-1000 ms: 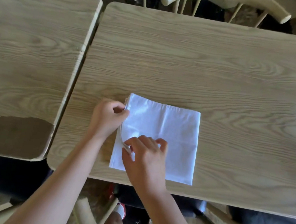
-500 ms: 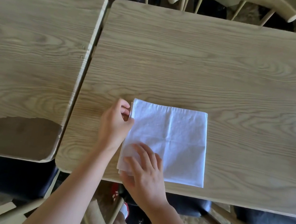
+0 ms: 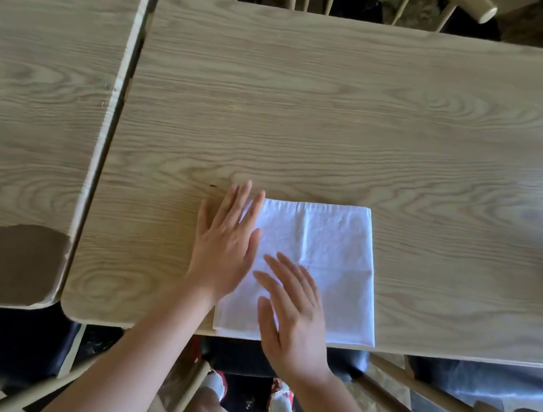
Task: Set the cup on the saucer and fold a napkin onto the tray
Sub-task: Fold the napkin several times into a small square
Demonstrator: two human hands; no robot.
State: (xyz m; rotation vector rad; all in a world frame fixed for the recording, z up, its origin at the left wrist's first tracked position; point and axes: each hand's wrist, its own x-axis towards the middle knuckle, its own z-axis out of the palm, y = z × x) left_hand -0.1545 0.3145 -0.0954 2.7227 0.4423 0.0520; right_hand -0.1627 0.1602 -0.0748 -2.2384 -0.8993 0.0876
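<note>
A pale wood-grain surface (image 3: 344,111) carries a white folded napkin (image 3: 326,247) at its near edge, both hands flat on it. A second surface (image 3: 37,88) stands just beside, left.

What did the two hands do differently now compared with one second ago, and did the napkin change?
Both hands let go of the napkin's left edge: the left hand and right hand went from pinching to open, flat palms over its left side. The napkin stayed a folded square at the table's near edge.

Light: we see soft, even daylight on the table (image 3: 344,111)
Edges: we note wide-angle bowing, right blurred
</note>
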